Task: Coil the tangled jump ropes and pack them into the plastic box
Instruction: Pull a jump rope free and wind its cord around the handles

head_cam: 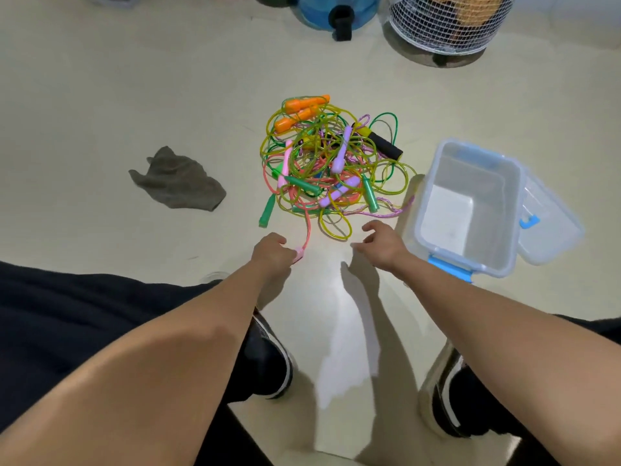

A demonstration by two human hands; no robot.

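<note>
**Head view: first rope end picked from the pile**

Head view shows a person crouched over a pale floor [100, 95], both bare arms stretched forward. The tangled jump ropes [331, 163] lie in one heap at 12 o'clock from the hands, with orange, green, purple, pink and black handles mixed through yellow, green and pink cords. None is coiled yet.

The left hand [272, 252] pinches a pink handle [299, 255] just below the heap, at its 6 o'clock edge. A pink cord [307, 230] runs from that handle up into the tangle. Taking a loose end likely makes sense here, since it gives a starting point for drawing one rope free of the others.

The right hand [381, 242] hovers near the floor with fingers loosely spread and slightly curled, holding nothing. It sits between the heap and the plastic box [467, 260], probably ready to steady the pile or gather cord.

The box stands at 3 o'clock from the ropes, just beside the outermost loops, so packing needs only a short carry. It is empty, its white bottom bare. Its clear lid [551, 230] with a blue clasp lies open on the far right side.

A grey cloth [178, 181] lies at 9 o'clock from the heap, well apart. A white mesh basket [447, 21] and a blue object [336, 8] stand at the top edge.
</note>
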